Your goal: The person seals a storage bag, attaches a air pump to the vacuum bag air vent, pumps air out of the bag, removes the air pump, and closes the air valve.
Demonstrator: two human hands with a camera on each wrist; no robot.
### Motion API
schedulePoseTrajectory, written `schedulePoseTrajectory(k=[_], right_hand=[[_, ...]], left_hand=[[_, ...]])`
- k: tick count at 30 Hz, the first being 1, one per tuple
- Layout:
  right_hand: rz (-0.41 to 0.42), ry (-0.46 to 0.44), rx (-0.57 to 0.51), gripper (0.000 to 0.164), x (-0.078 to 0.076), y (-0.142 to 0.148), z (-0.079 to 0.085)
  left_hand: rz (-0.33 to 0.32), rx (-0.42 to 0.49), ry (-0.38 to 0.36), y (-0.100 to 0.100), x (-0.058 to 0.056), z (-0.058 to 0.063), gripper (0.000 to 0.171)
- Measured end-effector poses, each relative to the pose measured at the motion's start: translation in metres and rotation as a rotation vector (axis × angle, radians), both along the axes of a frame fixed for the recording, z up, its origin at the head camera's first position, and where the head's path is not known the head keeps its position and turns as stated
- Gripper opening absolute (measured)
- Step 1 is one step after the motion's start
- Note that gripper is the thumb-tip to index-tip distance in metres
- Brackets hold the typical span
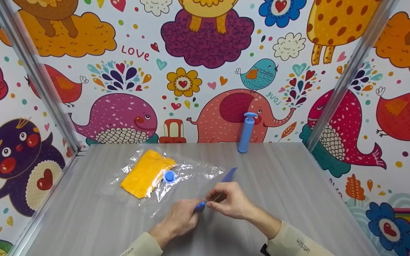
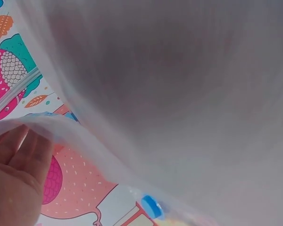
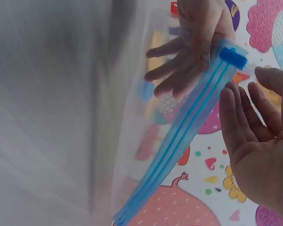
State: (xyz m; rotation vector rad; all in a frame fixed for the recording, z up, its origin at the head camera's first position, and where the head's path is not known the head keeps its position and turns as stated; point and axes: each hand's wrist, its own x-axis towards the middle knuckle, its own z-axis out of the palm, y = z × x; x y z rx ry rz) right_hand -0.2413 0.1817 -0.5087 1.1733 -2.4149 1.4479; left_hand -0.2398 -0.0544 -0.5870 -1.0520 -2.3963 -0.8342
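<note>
A clear plastic vacuum storage bag (image 1: 194, 174) lies across the table, a folded yellow cloth (image 1: 146, 174) inside it and a round blue valve (image 1: 169, 176) on top. Its blue zip strip (image 3: 179, 136) runs along the near edge, with a blue slider (image 3: 233, 57) at one end. My left hand (image 1: 182, 217) holds that edge near the slider, thumb on one side and fingers behind the film. Beside the slider is my right hand (image 1: 231, 201); in the right wrist view its thumb and fingertips are apart, with a gap between them.
A blue hand pump (image 1: 246, 133) stands upright at the back of the grey table (image 1: 283, 177). Metal posts (image 1: 351, 74) rise at both back corners, before printed walls. Bag film covers much of the left wrist view.
</note>
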Motion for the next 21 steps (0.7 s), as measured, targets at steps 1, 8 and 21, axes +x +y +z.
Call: schedulePoseTrajectory(k=[1,8,21], right_hand=[[0.011,0.055,0.007,0.013,0.0,-0.002,0.001],[0.015,0.291,0.059,0.024,0.0,-0.012,0.002],[-0.079,0.655,0.277,0.023,-0.001,-0.027,0.001]], left_hand=[[0.002,-0.003,0.001,0.0,0.0,0.001,0.014],[0.024,-0.012,-0.022,-0.005,-0.002,0.009,0.022],[0.077,0.02,0.19,-0.005,-0.01,0.011,0.027]])
